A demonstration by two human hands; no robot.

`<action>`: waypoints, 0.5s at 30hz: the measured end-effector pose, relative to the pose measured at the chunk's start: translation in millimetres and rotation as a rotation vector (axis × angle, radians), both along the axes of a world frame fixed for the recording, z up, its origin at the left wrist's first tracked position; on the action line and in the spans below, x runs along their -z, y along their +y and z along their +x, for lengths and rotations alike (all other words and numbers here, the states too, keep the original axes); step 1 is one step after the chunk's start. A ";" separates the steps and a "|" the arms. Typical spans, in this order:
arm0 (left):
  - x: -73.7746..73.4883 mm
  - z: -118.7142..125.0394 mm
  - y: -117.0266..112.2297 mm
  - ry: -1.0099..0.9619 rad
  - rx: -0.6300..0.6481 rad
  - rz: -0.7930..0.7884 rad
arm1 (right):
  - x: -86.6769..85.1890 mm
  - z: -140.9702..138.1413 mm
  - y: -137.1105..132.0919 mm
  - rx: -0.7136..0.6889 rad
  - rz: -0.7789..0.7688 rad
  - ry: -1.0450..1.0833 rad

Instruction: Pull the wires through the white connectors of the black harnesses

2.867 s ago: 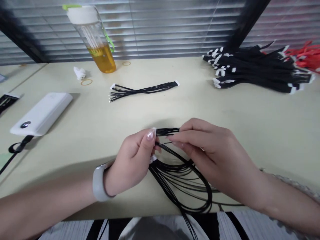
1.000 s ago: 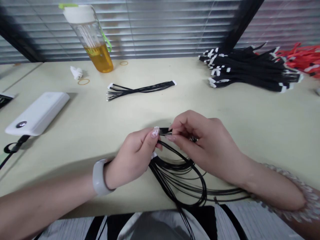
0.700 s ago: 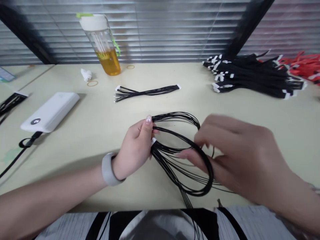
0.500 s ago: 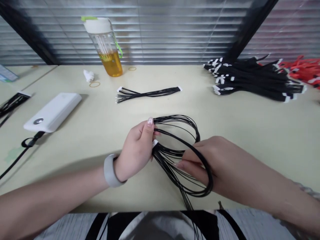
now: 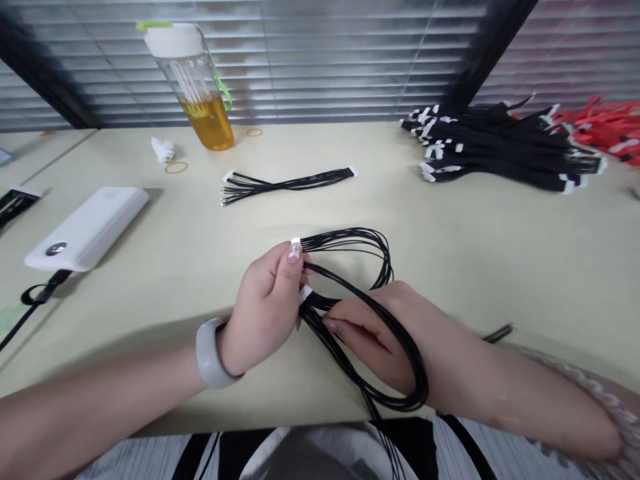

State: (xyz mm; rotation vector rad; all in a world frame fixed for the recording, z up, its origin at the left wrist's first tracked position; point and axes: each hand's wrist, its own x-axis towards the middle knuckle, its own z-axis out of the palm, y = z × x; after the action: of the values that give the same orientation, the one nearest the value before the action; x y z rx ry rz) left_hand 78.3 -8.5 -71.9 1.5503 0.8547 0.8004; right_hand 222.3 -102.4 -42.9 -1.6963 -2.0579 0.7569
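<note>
My left hand (image 5: pixel 265 307) is closed on the white connector ends of a bundle of thin black wires (image 5: pixel 370 280), pinched between thumb and fingers near the table's front edge. The wires curve out to the right in loops and run back toward me. My right hand (image 5: pixel 385 333) has passed through one loop, so black strands lie across its back. Its fingertips pinch the strands just beside the left hand's grip. A grey band sits on my left wrist.
A short black wire harness (image 5: pixel 287 181) lies on the cream table (image 5: pixel 500 253) behind my hands. A stack of black harnesses (image 5: pixel 500 150) and red ones (image 5: pixel 607 127) sits far right. A bottle of yellow liquid (image 5: pixel 197 87), rubber bands and a white power bank (image 5: pixel 90 227) are at left.
The right hand let go of the wires near the connector, swung out to the right and slid back through the loop toward the left hand. The bundle opened into wider loops.
</note>
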 end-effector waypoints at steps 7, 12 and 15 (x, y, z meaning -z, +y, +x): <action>-1.0 -0.9 -0.6 0.035 0.004 0.083 | 7.8 -5.2 2.3 0.051 0.048 -0.039; -1.6 -0.3 -0.4 0.059 -0.018 0.154 | 4.3 -7.3 8.0 0.076 0.022 -0.051; -1.4 -0.1 0.5 0.076 -0.024 0.176 | 1.5 -7.3 10.3 0.084 0.021 0.032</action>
State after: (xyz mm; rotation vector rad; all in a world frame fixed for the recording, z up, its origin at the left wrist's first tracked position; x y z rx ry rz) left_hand 78.2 -8.0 -70.5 1.7370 0.8783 0.8571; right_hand 215.0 -92.1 -44.4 -1.7362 -1.9534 0.7283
